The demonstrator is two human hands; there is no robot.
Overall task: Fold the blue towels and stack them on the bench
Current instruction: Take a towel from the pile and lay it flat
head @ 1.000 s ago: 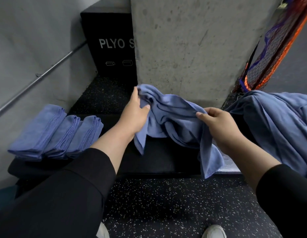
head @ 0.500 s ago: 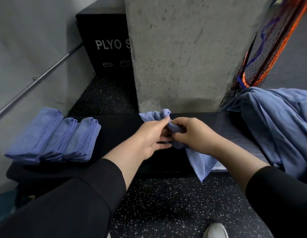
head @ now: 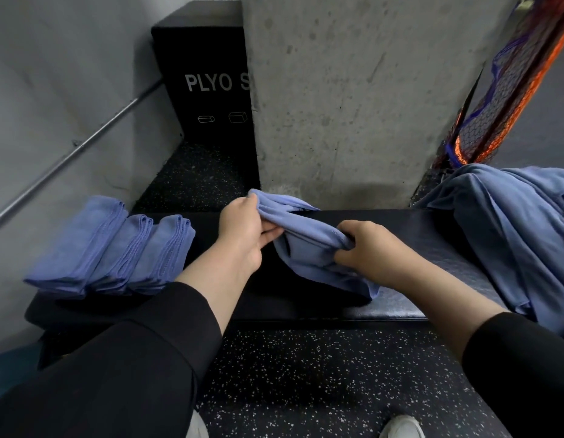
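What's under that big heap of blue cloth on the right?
The heap of unfolded blue towels lies on the right end of the black bench, whose padded top shows at its near edge. Whatever else lies under the heap is covered, and part of it runs out of view.

You have one blue towel (head: 309,245) in work over the middle of the black padded bench (head: 432,306). It is bunched and creased, not flat; one gathered end rises toward the far edge of the bench, the rest droops to the seat, with a loose corner lying near the front edge. At the left end of the bench you have three folded towels (head: 113,248), laid side by side and overlapping, their layered edges showing. At the right end a heap of unfolded towels (head: 520,226) is draped over the bench, rumpled and hanging down its front
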